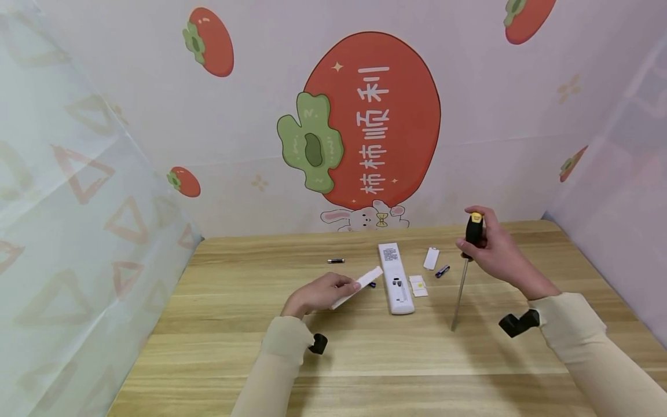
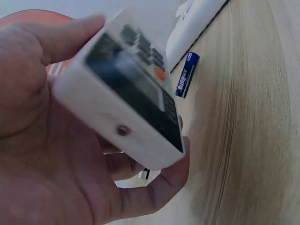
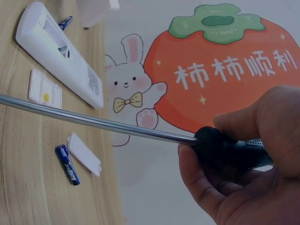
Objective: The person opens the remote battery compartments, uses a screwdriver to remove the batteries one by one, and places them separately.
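My left hand (image 1: 320, 292) grips a white remote control (image 2: 119, 124), tilted above the tabletop. Its dark display, grey buttons and one orange button show in the left wrist view. With my right hand (image 1: 499, 253) I hold a screwdriver (image 3: 225, 152) by its black handle with a yellow end. The long metal shaft (image 1: 461, 292) slants down; whether its tip touches the wood I cannot tell. Between the hands a larger white remote control (image 1: 392, 266) lies face down, its battery compartment uncovered. A blue battery (image 2: 186, 75) lies beside it, partly hidden in the head view.
Right of the larger remote lie a plain white cover (image 1: 431, 258), a white cover with a yellow dot (image 1: 418, 287) and a blue battery (image 1: 442, 271). A dark battery (image 1: 336, 261) lies at the back left. A printed wall sheet (image 1: 250, 127) borders the wooden table (image 1: 219, 324).
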Motion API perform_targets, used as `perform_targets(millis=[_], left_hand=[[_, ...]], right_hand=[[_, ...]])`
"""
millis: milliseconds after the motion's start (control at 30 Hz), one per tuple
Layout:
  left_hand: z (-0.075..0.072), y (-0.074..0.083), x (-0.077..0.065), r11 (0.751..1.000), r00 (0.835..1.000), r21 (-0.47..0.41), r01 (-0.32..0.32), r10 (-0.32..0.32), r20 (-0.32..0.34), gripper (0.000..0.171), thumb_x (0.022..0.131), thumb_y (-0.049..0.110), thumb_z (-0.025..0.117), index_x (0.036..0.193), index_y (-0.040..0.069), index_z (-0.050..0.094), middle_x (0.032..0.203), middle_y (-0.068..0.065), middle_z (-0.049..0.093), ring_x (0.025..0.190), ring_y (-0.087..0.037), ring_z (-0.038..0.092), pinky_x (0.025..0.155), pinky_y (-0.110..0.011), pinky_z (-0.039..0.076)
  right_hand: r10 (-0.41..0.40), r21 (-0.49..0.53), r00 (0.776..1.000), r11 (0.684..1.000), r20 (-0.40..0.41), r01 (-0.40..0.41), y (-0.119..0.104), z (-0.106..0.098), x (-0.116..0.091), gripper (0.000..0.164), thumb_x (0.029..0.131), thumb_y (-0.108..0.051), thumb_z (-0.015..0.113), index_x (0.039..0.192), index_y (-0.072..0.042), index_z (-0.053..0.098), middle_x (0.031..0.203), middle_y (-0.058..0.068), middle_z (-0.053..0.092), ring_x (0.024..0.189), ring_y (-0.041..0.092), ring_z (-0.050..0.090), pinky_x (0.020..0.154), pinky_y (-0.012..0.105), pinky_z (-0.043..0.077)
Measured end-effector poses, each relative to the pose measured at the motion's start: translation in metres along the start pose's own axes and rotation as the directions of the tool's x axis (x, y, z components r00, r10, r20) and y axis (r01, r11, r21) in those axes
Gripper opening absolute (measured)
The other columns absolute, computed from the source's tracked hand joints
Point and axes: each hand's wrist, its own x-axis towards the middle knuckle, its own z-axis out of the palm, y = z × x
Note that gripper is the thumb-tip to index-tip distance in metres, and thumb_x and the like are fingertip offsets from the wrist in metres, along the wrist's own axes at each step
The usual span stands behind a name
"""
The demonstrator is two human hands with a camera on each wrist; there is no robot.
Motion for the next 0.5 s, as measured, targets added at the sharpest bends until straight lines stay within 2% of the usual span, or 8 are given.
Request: perform_targets(millis=[167,300,500], left_hand=[[0.0025,0.0006,-0.0003,0.992,0.999,0.121,-0.035,0.034,0.01,0.044,0.097,0.031,0.07,0.131,0.005,0.066,0.108,-0.004,0.061,0.093,-0.02,0.056,0.081,-0.035,0.048],[0.0055,0.0017,0.0001,0.972,0.999,0.229,-0.046,0.05,-0.01,0.047,0.092,0.031,0.076,0.131,0.005,0.066,0.109,-0.005,0.057,0.098,-0.02,0.053,0.088,-0.038,0.046],[0.0087,0.0025,-0.0004,0.939,0.998,0.34,-0.042,0.053,-0.023,0.048,0.088,0.03,0.081,0.129,0.01,0.067,0.11,-0.002,0.055,0.1,-0.019,0.049,0.089,-0.037,0.044]], right_hand=[[0.001,0.01,1.0,1.0,0.005,-0.001,0.0003,0.0006,0.0005,0.069,0.099,-0.004,0.063,0.152,-0.004,0.019,0.086,0.02,0.069,0.074,0.028,0.071,0.059,0.029,0.053],[0.003,0.013,1.0,1.0,0.01,-0.003,0.0007,0.0011,0.0012,0.069,0.1,-0.004,0.063,0.153,-0.004,0.019,0.086,0.02,0.068,0.073,0.022,0.071,0.06,0.028,0.053],[-0.001,0.01,1.0,1.0,0.006,0.001,0.0005,0.0022,0.0019,0.07,0.099,-0.005,0.064,0.153,-0.005,0.019,0.086,0.019,0.068,0.075,0.029,0.071,0.059,0.029,0.052]])
